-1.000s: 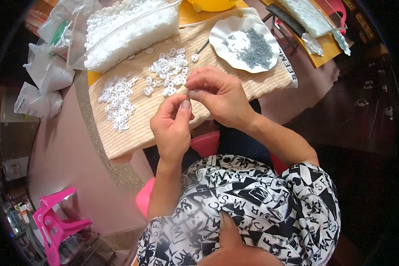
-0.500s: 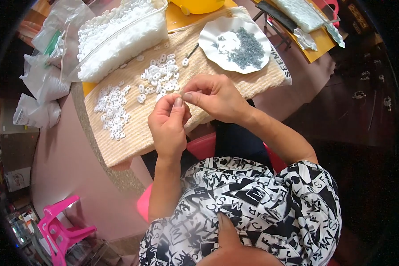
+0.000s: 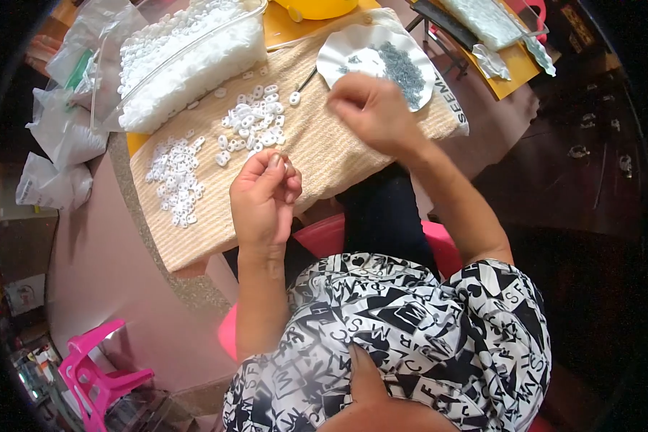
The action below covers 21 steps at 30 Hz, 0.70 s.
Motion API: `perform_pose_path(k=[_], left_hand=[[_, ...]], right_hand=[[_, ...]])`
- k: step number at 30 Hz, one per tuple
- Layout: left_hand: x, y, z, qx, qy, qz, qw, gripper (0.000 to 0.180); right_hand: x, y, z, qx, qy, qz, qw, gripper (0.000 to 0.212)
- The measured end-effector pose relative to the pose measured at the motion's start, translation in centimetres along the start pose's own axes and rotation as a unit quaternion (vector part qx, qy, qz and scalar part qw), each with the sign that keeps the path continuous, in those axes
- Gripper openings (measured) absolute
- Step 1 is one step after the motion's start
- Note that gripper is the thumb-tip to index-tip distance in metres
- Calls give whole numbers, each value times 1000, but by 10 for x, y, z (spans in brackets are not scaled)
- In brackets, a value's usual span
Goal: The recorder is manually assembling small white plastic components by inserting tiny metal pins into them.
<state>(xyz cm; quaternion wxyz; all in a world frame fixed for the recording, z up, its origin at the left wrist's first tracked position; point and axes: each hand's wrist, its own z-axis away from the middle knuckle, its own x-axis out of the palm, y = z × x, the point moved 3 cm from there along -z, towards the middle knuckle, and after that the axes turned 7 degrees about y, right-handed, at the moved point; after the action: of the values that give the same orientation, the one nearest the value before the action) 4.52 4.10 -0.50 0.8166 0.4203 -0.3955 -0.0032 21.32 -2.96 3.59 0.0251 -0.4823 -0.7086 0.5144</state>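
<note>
My left hand is raised over the front edge of the cloth-covered table, thumb and fingers pinched together. What sits in that pinch is too small to make out. My right hand hovers by the near left rim of a white wavy-edged plate; its fingers are smeared by motion. On the plate lie many small dark grey pieces and a few white ones. Just beyond my left hand is a loose pile of small oval white plastic pieces with holes. Farther left spreads a second pile of smaller white pieces.
A clear plastic bin heaped with white pieces stands at the back left. A thin dark rod lies near the plate. Beyond are a yellow container, plastic bags at left and a pink stool on the floor.
My right hand has left my left hand's fingertips and moved up and right toward the plate. My left hand stays pinched, slightly shifted left with the whole view.
</note>
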Motion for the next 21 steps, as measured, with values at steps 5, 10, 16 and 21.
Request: perform_pose_path(k=[5,10,16,21], left_hand=[[0,3,6,7,0,-4,1000,6],[-1,3,14,2,0,-8,1000,5],[4,3,24,0,15,0,1000,8],[1,3,32,7,-23,-21,999,12]], right_hand=[[-22,56,-34,-37,-11,253,967,10],[-6,10,-5,-139,-36,233,962,15],[19,-45,35,-19,-123,-141,982,17],[23,-47,42,12,-124,-196,973,9]])
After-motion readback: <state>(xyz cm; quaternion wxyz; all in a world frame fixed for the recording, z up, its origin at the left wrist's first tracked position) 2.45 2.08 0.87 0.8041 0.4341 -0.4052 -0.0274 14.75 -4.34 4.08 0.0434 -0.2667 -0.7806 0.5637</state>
